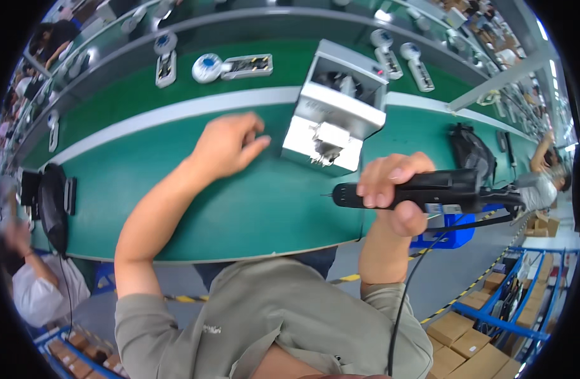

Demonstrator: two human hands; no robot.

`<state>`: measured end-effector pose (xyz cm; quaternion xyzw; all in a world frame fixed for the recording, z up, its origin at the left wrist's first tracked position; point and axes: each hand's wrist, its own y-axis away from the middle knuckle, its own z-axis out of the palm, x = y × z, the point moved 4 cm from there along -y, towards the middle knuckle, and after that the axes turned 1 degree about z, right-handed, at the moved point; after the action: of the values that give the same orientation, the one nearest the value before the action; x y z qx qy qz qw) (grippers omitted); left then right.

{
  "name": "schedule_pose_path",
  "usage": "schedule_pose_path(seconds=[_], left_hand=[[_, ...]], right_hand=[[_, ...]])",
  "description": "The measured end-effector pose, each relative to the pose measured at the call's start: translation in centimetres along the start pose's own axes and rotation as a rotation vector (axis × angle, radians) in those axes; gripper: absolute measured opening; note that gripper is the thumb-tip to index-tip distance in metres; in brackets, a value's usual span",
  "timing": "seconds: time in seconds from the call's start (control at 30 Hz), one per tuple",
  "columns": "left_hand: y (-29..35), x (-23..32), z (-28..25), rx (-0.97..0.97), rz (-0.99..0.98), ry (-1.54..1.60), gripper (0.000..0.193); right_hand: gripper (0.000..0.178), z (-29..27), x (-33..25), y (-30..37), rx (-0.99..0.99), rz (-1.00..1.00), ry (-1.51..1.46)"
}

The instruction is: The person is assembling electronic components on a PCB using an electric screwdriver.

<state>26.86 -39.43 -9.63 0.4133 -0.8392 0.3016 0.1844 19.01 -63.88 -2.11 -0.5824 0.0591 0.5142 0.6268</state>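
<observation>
The long black cylindrical power tool (451, 189) looks like smooth, semi-matt plastic, the boxy silver machine (347, 112) like shiny metal; the green counter (258, 215) appears smooth, the olive-grey shirt (290, 303) matt cloth.

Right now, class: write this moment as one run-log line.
left hand: nothing visible in grip | right hand: holding black screwdriver, bit pointing left | silver machine: on green bench

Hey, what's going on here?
A person at a green table has a black, screwdriver-like tool in their right grip, its thin tip pointing left. Their left grip, with nothing visible in it, hovers beside a silver, boxy device on the table. The tip isn't touching the device.
</observation>
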Motion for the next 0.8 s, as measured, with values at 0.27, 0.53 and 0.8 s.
schedule_pose_path(seconds=[0.27,0.53,0.8], left_hand=[[1.6,-1.8,2.3,-0.021,-0.021,0.086,0.01],[1.2,-2.0,2.6,-0.053,-0.042,0.107,0.014],[0.6,-2.8,3.3,-0.057,-0.025,0.153,0.014]], right_hand=[[0.038,0.1,-0.8,-4.2,-0.134,-0.136,-0.032],[0.034,0.2,3.5,-2.0,-0.138,0.224,-0.355],[0.033,-0.8,4.6,-1.4,-0.196,0.304,-0.365]])
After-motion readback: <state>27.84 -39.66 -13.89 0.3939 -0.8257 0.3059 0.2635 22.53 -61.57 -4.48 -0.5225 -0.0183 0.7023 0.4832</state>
